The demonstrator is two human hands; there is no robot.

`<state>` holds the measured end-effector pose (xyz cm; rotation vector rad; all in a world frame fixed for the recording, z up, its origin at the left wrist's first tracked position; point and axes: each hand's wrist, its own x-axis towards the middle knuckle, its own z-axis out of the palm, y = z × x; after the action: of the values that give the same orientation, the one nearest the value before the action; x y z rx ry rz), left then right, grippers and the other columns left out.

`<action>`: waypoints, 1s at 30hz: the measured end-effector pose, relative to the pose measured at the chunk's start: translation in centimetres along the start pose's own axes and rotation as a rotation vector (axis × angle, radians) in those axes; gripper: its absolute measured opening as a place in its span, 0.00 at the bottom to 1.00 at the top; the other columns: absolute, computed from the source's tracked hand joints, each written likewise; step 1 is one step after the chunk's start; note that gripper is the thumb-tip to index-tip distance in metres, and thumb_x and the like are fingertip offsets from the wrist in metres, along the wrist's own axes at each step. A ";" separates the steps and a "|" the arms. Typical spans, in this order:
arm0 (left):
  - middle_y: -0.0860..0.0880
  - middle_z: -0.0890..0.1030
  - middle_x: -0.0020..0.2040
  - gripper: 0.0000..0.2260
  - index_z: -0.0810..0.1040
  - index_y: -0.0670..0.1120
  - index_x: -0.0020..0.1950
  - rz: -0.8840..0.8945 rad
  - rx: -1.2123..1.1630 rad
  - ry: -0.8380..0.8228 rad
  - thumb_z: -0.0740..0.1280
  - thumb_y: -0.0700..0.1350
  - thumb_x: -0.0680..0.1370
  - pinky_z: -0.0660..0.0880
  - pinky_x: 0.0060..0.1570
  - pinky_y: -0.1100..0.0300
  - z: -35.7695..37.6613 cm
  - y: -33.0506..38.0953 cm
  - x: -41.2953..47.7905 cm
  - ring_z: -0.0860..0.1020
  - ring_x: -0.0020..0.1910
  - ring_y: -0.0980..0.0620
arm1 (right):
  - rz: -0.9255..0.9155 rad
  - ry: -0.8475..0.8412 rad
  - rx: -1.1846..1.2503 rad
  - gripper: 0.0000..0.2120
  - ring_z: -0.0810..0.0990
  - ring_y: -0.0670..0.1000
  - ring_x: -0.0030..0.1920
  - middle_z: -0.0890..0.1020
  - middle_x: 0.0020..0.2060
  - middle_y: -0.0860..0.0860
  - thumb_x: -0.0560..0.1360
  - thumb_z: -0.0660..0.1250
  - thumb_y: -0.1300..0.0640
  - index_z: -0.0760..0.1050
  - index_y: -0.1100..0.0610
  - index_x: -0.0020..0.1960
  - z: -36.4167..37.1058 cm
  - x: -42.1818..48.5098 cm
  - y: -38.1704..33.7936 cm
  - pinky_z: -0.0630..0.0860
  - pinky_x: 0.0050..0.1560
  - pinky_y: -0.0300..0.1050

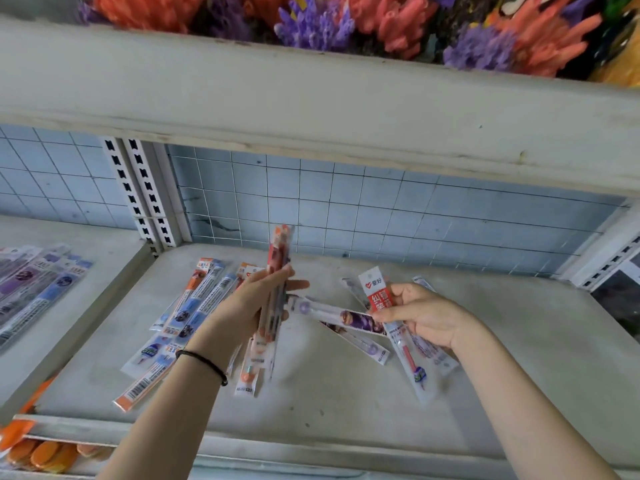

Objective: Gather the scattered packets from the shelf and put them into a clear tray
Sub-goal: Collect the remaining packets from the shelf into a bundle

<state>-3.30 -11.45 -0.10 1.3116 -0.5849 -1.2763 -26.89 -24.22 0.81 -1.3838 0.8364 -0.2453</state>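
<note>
Gripped firmly: left hand [256, 303] curls round an upright bundle of packets [280, 251]. Right hand [426, 313] pinches a red-topped packet [375, 292] among others. Loose packets [204, 299] lie on the shelf [346, 410]. Judged light, slick, bendable; best held mid-length. Clear tray not visible.

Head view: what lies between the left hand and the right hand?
A purple-printed packet spans the gap between the left hand and right hand in the head view; a second clear packet lies alongside it.
</note>
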 end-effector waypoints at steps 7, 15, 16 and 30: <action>0.42 0.83 0.51 0.17 0.75 0.40 0.61 -0.137 0.258 -0.516 0.66 0.46 0.75 0.76 0.36 0.61 0.6 -0.9 -1.1 0.80 0.42 0.49 | -0.101 0.125 0.117 0.14 0.83 0.49 0.39 0.85 0.37 0.52 0.67 0.70 0.74 0.79 0.60 0.48 0.8 1.3 -0.7 0.80 0.43 0.41; 0.43 0.79 0.36 0.04 0.78 0.39 0.43 -0.135 0.134 -0.629 0.63 0.36 0.73 0.76 0.37 0.57 2.3 -2.6 -1.4 0.77 0.32 0.48 | -0.163 0.225 0.383 0.13 0.82 0.54 0.44 0.84 0.41 0.55 0.64 0.72 0.67 0.79 0.60 0.48 2.6 2.3 -1.5 0.79 0.51 0.51; 0.45 0.77 0.33 0.05 0.76 0.40 0.41 -0.153 0.069 -0.626 0.61 0.35 0.72 0.74 0.33 0.59 2.5 -2.7 -1.4 0.74 0.30 0.50 | -0.176 0.244 0.399 0.13 0.82 0.53 0.43 0.84 0.41 0.54 0.63 0.73 0.65 0.79 0.60 0.47 2.7 2.3 -1.6 0.78 0.50 0.50; 0.40 0.84 0.46 0.16 0.78 0.40 0.57 -0.080 -0.155 -0.327 0.59 0.50 0.80 0.80 0.38 0.55 4.0 -3.6 -1.5 0.84 0.40 0.46 | -0.209 0.282 0.348 0.09 0.79 0.54 0.38 0.85 0.37 0.52 0.61 0.77 0.55 0.82 0.56 0.39 6.4 1.4 -1.5 0.74 0.42 0.44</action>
<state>-8.55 -10.76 -1.87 1.0139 -0.6507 -1.5858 -21.31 -20.53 1.38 -1.1202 0.8319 -0.7271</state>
